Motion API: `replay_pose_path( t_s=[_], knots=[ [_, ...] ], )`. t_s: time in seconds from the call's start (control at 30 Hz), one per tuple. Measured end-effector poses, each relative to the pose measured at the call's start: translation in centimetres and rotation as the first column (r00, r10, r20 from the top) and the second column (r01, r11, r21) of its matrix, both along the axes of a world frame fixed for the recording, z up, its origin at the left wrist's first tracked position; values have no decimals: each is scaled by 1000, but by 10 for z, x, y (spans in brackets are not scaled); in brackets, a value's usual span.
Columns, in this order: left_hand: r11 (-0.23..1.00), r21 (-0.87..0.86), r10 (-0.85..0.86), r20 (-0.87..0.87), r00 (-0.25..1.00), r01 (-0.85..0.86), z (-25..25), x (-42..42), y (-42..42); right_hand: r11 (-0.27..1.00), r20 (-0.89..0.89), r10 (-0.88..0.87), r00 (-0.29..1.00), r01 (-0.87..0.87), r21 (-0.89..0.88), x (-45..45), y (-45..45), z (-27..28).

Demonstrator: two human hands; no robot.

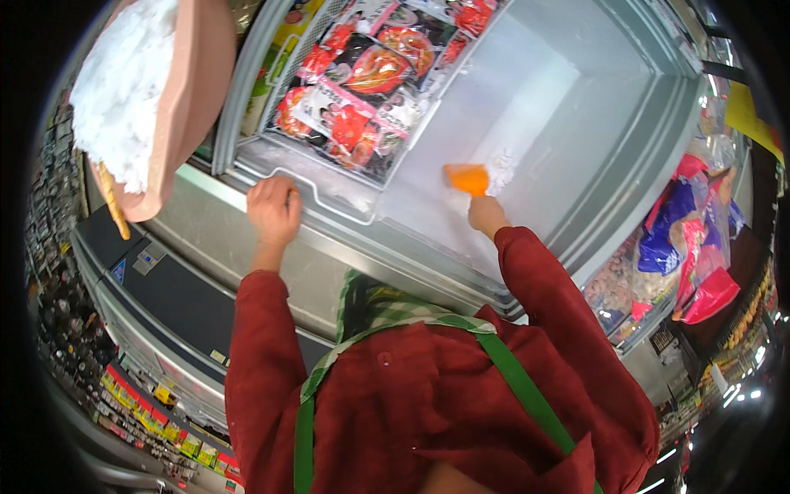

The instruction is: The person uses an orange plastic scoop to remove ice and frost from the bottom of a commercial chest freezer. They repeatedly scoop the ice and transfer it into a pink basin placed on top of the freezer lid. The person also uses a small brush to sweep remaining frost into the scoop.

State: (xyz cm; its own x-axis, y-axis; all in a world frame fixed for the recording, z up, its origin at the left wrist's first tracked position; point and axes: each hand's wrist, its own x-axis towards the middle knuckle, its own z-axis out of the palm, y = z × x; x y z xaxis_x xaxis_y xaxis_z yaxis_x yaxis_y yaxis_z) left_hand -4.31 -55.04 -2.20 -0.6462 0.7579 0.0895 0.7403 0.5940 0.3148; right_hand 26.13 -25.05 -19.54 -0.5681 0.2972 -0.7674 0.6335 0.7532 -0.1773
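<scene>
My right hand [486, 215] grips an orange scraper [468, 178] inside a chest freezer [546, 133]. The scraper's blade is blurred and sits by a small heap of white frost [501, 170] on the freezer's inner surface. My left hand [272, 209] is curled over the freezer's front rim [345, 238], beside the bent handle of a white wire basket [321, 200]. Bagged frozen food [376, 68] in red, black and white packaging fills that basket.
At upper left, a pink tub [200, 92] heaped with white frost [126, 80] has a yellowish stick [111, 200] at its edge. Right of the freezer lie bagged goods [669, 241]. A dark-topped cabinet [166, 284] stands at left, with shelves of packages [166, 426] below.
</scene>
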Motion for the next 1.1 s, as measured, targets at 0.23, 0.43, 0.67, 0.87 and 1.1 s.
replay_pose_path(
  t_s=[0.23,0.43,0.67,0.87,1.1],
  knots=[
    [1000,-17,-8,3,1000,8,4,-1,6,941,30,181,983,-182,284,-60,133,40],
    [999,-40,-16,23,1000,17,6,-3,8,780,323,282,903,-412,471,-113,225,31],
    [994,-99,-51,51,997,56,11,-8,16,768,225,528,819,-574,285,-77,242,-62],
    [990,-136,-37,63,997,45,14,-5,20,811,258,563,785,-585,9,-48,129,-98],
    [987,-157,-33,78,996,45,15,-7,22,659,251,737,627,-750,-61,-30,105,-97]
  ],
)
